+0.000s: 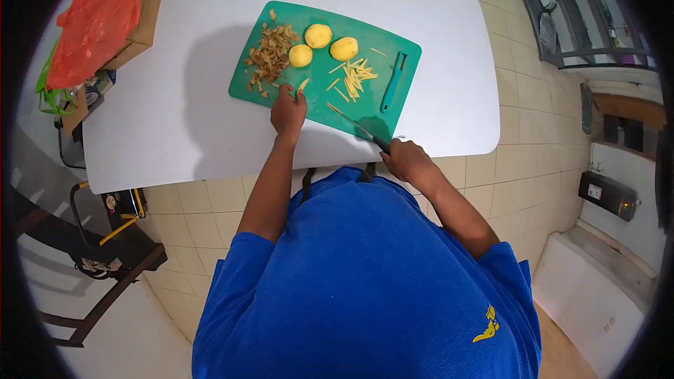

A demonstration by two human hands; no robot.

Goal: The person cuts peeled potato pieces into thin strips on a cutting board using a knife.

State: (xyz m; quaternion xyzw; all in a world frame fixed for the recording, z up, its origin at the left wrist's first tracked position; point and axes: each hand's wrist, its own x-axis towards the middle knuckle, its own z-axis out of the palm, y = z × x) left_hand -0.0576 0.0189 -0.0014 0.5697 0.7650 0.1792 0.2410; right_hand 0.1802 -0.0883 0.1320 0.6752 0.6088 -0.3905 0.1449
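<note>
A green cutting board [316, 91] lies on the white table. My left hand [288, 111] is at its front left edge, fingers closed on a small yellow potato piece [303, 85]. My right hand [408, 160] grips the black handle of a knife [359, 128], whose blade points up and left over the board's front edge. Three peeled potatoes, one of them the upper potato [318, 36], sit at the back of the board. Right of them is a pile of thin potato sticks [360, 78]. Brown peelings [272, 52] are heaped on the left, and a green peeler [394, 83] rests on the right.
The white table [154, 140] ends just in front of my body. A cardboard box [144, 21] with a red plastic bag [95, 28] stands at the table's left end. A dark shelf rack [586, 14] is off to the right, beyond the tiled floor [523, 105].
</note>
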